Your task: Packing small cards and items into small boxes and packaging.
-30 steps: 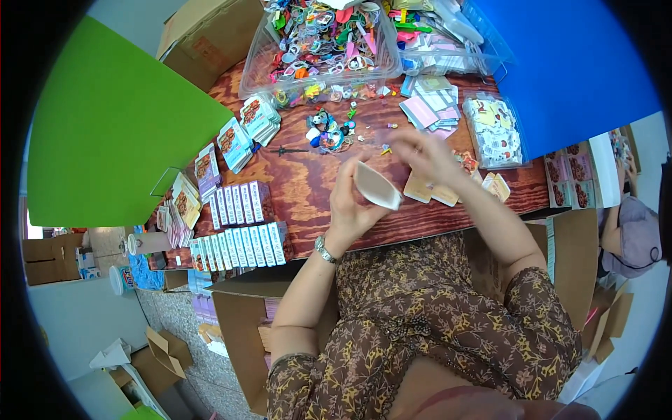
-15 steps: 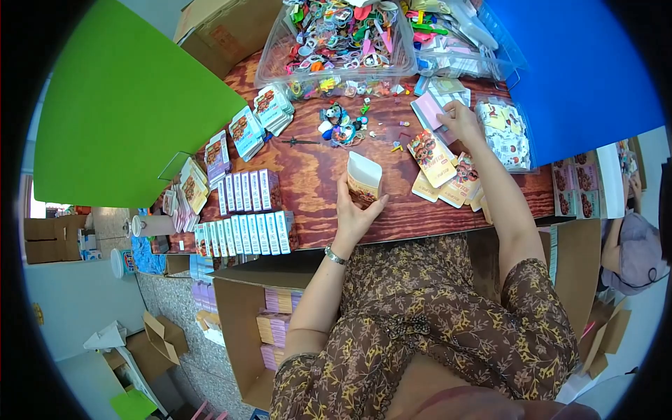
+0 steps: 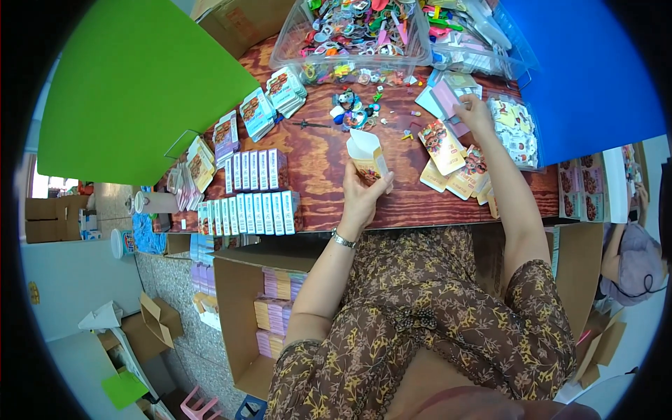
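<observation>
My left hand (image 3: pixel 360 199) is closed around a small printed carton (image 3: pixel 369 168) in yellow and brown, held upright over the near middle of the table. Its top is open and the white inside of the flap shows. To the right, my right hand (image 3: pixel 476 115) pinches a pink card-like piece (image 3: pixel 446 96) at the pile of pale blue and pink pieces. Below that hand lie flat yellow printed cartons (image 3: pixel 443 148), overlapping each other. Small colourful trinkets (image 3: pixel 353 112) lie in a heap beyond the open carton.
Filled cartons (image 3: pixel 262 213) stand in two rows at the left, with stacks of flat cartons (image 3: pixel 257 115) behind. A clear bin (image 3: pixel 350 63) of trinkets stands at the back. Green (image 3: pixel 140 91) and blue panels (image 3: pixel 588 70) flank the table. A bag of white packets (image 3: pixel 513 133) lies right.
The whole view has shifted, so the table appears a little higher and to the right. My left hand keeps the carton, and my right hand stays at the pink piece, showing more of it.
</observation>
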`<state>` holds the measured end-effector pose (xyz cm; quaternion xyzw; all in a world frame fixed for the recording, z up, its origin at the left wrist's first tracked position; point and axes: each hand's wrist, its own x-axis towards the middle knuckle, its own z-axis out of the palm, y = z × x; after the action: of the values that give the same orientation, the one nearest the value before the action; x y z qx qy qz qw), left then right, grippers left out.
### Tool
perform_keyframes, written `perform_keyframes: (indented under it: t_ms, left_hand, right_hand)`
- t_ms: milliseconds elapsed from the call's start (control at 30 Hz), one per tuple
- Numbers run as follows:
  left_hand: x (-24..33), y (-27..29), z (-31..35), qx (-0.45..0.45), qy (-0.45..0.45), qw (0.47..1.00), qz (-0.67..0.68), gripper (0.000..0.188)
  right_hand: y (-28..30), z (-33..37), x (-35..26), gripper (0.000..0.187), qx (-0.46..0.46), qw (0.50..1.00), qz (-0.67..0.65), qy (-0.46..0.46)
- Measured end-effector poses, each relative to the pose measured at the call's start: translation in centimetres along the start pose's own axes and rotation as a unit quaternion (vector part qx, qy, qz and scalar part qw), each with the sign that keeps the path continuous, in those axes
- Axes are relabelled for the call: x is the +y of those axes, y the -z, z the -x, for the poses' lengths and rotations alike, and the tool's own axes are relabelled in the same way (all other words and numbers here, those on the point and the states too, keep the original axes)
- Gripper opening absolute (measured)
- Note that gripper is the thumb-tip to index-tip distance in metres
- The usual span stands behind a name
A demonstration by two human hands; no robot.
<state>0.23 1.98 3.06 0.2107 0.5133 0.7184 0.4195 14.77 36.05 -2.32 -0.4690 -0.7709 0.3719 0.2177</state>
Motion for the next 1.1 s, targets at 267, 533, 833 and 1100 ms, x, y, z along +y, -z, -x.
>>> perform_keyframes:
  t_ms: [267, 533, 833, 1100]
  left_hand:
    - [-2.0, 3.4, -0.5, 0.045, -0.142, 0.959, -0.243, 0.069]
    - [-0.2, 1.6, 0.3, 0.109, -0.234, 0.846, -0.466, 0.076]
    - [-0.3, 2.1, 1.8, 0.122, -0.254, 0.821, -0.497, 0.073]
    - [0.3, 3.3, 2.4, 0.087, -0.254, 0.827, -0.494, 0.076]
  right_hand:
    - [2.3, 5.0, -9.3, 0.019, -0.01, 0.988, -0.128, 0.091]
    - [2.2, 15.0, -17.8, 0.019, -0.092, 0.947, -0.061, 0.3]
    - [1.4, 15.5, -18.7, 0.021, -0.144, 0.891, 0.043, 0.428]
    - [0.3, 15.3, -19.0, 0.02, -0.187, 0.886, 0.052, 0.422]
